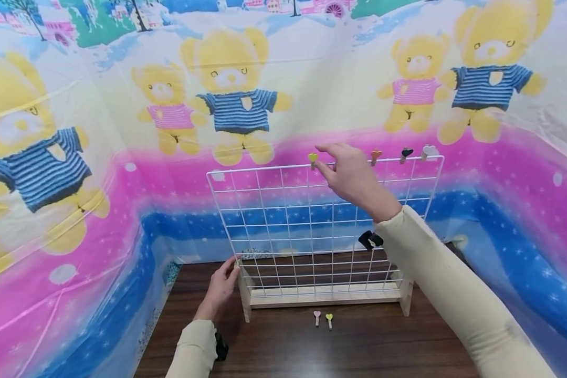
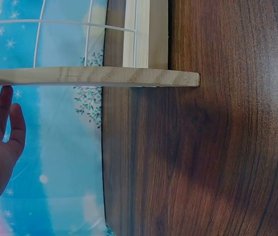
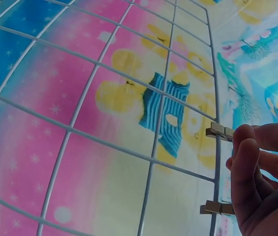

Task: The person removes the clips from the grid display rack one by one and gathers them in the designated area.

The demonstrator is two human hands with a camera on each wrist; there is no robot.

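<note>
Head: clip (image 1: 313, 157) beside right hand (image 1: 352, 174)

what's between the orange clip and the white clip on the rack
A black heart clip sits between the orange clip and the white clip, seen in the head view.

A booth-like nook: teddy-bear cloth (image 1: 331, 100) (pink, blue and cream) round a dark wood-grain table (image 1: 378, 341).

Yellow-green heart clip (image 1: 313, 157) upright atop white grid (image 1: 264, 168)
</note>
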